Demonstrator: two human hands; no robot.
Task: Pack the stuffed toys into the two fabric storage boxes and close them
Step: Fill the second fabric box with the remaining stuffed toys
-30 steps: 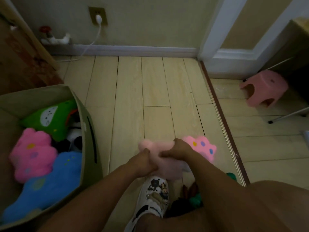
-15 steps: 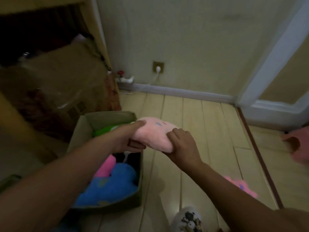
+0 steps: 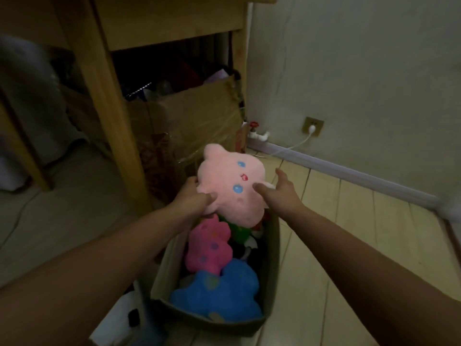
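We see pale pink toy held above far end of open fabric box. Left hand grips its left edge. Right hand rests on its right side, fingers straight. Bright pink toy, blue toy lie inside box.

Below the held pale pink plush, the fabric box is crowded with toys. Beyond it stands a cardboard box; bare floor lies right.
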